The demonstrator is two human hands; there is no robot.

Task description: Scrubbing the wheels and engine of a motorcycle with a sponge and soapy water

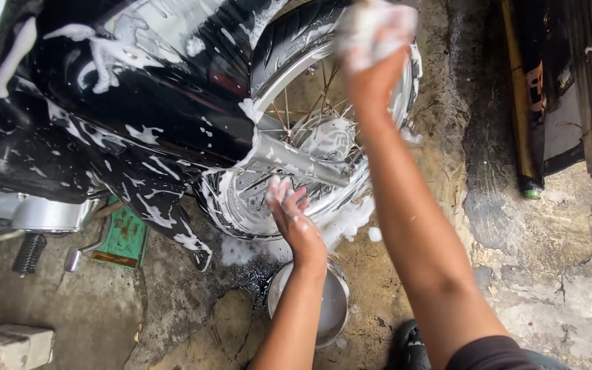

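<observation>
The right hand (371,48) squeezes a soft, soapy sponge (373,27), fingers curled tight, against the tire (296,34). It looks light, squishy, slippery. The left hand (289,212), fingers spread, touches the foamy wheel rim (241,219).

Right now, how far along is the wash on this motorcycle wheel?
Done: the black bodywork and spoked wheel already carry foam. In hand: the right hand presses a soapy cloth on the tyre, and the left hand rests on the lower rim above the metal bowl. Left: foam is unrinsed everywhere.
</observation>
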